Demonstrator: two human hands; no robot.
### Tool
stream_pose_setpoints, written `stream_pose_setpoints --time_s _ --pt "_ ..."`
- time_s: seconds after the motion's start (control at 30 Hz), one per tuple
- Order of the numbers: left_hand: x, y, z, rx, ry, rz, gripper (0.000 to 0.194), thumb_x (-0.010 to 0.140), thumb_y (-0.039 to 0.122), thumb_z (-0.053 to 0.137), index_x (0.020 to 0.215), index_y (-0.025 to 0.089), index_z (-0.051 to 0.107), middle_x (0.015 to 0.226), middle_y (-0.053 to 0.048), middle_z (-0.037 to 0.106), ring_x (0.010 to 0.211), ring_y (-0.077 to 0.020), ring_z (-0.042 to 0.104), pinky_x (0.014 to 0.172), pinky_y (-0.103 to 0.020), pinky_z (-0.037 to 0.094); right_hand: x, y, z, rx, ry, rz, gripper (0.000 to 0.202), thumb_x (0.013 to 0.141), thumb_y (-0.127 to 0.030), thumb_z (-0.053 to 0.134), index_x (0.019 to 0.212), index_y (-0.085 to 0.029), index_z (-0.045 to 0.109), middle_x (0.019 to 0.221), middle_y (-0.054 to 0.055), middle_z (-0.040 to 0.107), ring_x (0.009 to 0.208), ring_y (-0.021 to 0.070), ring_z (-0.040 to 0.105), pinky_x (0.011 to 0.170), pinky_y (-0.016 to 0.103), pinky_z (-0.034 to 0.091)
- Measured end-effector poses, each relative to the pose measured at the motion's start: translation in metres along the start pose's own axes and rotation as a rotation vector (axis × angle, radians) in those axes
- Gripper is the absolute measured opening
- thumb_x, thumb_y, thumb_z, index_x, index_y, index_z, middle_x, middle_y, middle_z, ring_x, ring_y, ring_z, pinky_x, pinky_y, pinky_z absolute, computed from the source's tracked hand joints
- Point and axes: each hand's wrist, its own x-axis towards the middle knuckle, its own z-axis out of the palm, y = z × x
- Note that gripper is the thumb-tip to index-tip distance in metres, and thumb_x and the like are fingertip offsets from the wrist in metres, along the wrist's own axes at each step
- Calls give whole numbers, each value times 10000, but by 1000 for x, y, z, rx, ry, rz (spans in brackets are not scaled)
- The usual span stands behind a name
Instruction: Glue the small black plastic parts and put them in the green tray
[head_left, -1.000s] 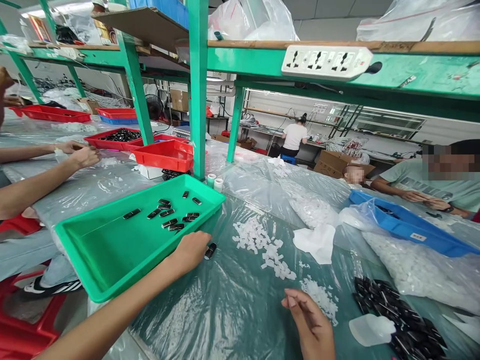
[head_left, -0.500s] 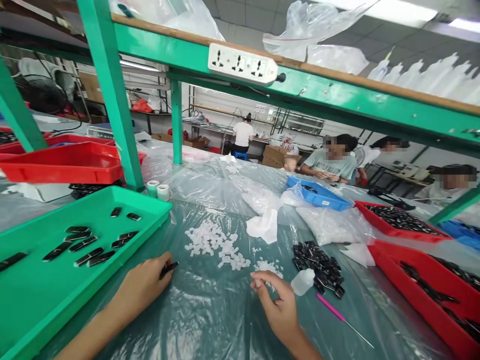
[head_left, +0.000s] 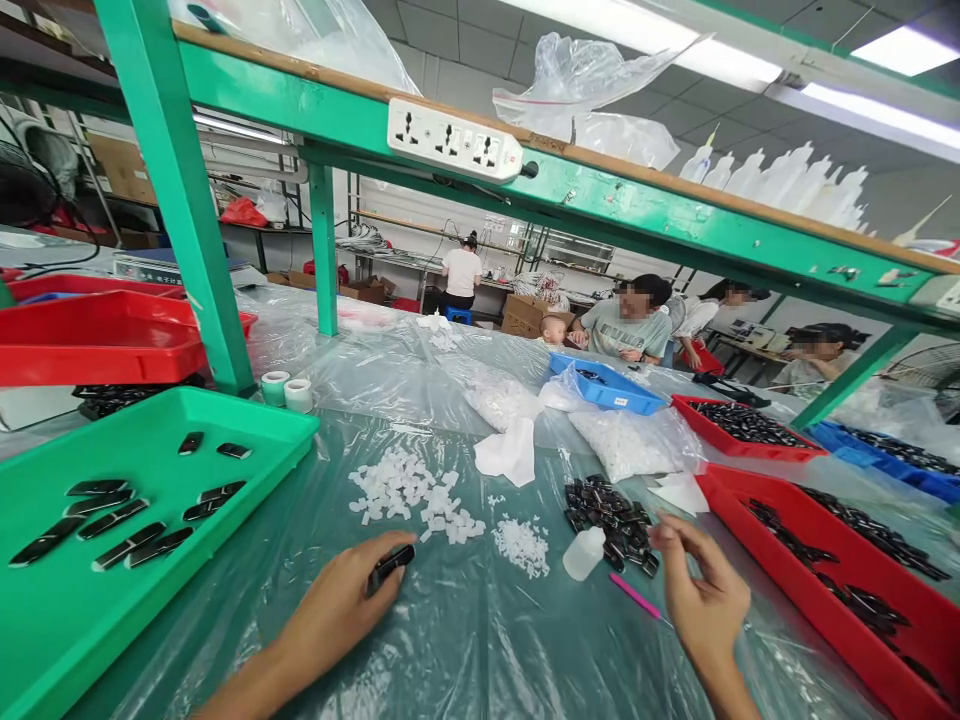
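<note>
My left hand (head_left: 349, 595) is closed round a small black piece (head_left: 391, 566), just below the pile of white pieces (head_left: 405, 485). At the right, my right hand (head_left: 701, 580) is raised beside the heap of black pieces (head_left: 607, 515), thumb and fingertips pinched together; anything between them is too small to make out. A small white bottle (head_left: 583, 553) lies against that heap. Between my hands is a pile of tiny white parts (head_left: 521, 546). The pink-handled tool (head_left: 634, 596) lies below the bottle, its thin shaft partly behind my right hand.
A green tray (head_left: 247, 408) with several black pieces stands left. Red trays (head_left: 795, 570) of black parts are at right. A blue tray (head_left: 630, 397) and plastic bags (head_left: 630, 440) lie farther back. A green shelf frame (head_left: 300, 110) crosses overhead. People (head_left: 626, 325) sit beyond the table.
My right hand has moved right, from beside the tiny white parts to the black heap. My left hand, still holding the black piece, has shifted right. The view has turned slightly.
</note>
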Motion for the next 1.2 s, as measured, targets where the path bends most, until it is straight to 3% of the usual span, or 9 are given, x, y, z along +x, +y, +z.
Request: stream_pose_setpoints --time_s 0.07,0.2,0.37,0.47,0.6,0.9,1.0,1.1,1.2 --pt "-1 0 10 -54 20 45 339 875 290 401 1204 282 484 1022 1 642 570 -126 527 543 -208 395 -8 26 -8 -43 47 122 328 828 -403 523 991 -143 640 775 74 662 672 196 631 639 288 491" --pt "-2 1 23 -139 44 90 318 882 304 415 1175 279 536 1092 -5 633 629 -129 569 554 -200 429 -17 62 -15 -131 43 193 440 819 -460 503 1034 -97 627 734 95 660 622 215 623 571 297 483" --pt "-8 6 24 -228 47 131 319 885 298 428 1180 276 546 1109 -31 625 755 -159 601 604 -205 460 -16 79 -17 -220 -34 199 472 757 -523 530 956 -122 679 715 104 678 604 242 623 618 336 475" --pt "-14 10 21 -231 44 156 318 901 307 408 1187 288 544 985 -33 647 683 -151 578 581 -210 445 -15 83 -20 -251 -38 202 512 748 -558 511 940 -117 687 667 105 672 593 256 621 607 346 470" --pt "-17 10 21 -197 26 174 309 921 317 371 1112 272 609 753 -31 613 586 -142 524 516 -208 399 -14 80 -20 -235 -36 195 543 759 -568 493 957 -97 676 657 106 670 567 242 611 575 330 471" --pt "-17 3 24 -209 55 115 304 912 353 389 1084 254 620 882 -49 641 669 -150 572 462 -179 401 -17 40 0 -6 -155 121 398 809 -465 503 960 -130 656 678 56 658 565 185 602 535 275 479" --pt "-13 -2 26 -154 78 101 298 896 374 421 1110 265 598 974 -39 646 784 -170 611 561 -185 468 -17 27 0 43 -172 95 361 813 -432 511 946 -131 659 722 63 661 589 180 593 501 259 468" --pt "-6 -14 29 -67 140 85 299 837 403 512 1105 297 591 1088 -6 633 966 -208 601 802 -226 485 -14 19 -3 63 -160 75 321 834 -398 487 929 -143 658 726 48 651 584 167 570 524 262 465" --pt "2 -27 35 7 158 82 352 791 428 545 1132 341 553 1147 35 620 1037 -234 586 851 -250 485 -11 17 -7 51 -124 73 279 844 -355 477 931 -157 654 656 14 617 562 149 543 552 254 454"
